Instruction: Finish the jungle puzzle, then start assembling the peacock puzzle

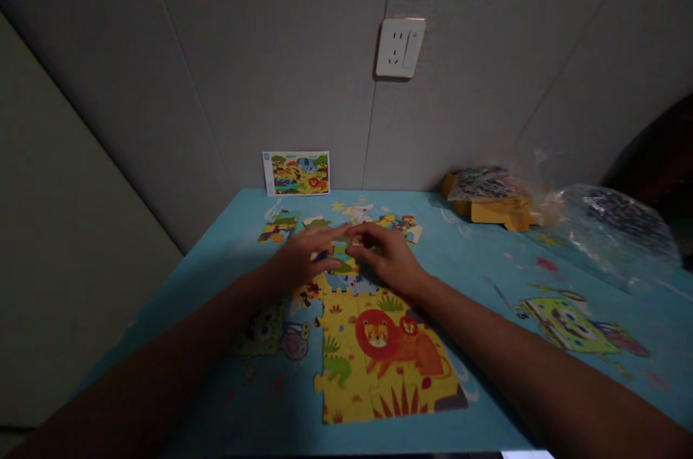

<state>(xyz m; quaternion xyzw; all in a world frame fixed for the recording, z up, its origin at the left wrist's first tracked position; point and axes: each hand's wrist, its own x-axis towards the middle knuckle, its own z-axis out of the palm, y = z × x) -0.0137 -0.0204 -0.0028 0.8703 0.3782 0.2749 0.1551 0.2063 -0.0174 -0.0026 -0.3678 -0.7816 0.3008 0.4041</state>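
Observation:
A partly joined jigsaw puzzle (368,358) lies before me, with a red-maned lion, a cub and a green crocodile on yellow ground. My left hand (303,257) is over its far left part, index finger and thumb stretched out and apart. Opposite it, my right hand (393,257) bends its fingers toward the thumb around a small pale puzzle piece (357,241), partly hidden by the fingers. The two index fingertips almost meet. Loose puzzle pieces (279,229) lie beyond my left hand, and more colourful pieces (398,223) sit past my right hand.
A picture card (297,174) of the animal scene leans against the grey wall (303,69). At the right back, an orange-yellow box (501,212) and crumpled clear plastic (611,228) rest on the blue cartoon-printed table (465,271). A socket (401,47) is on the wall.

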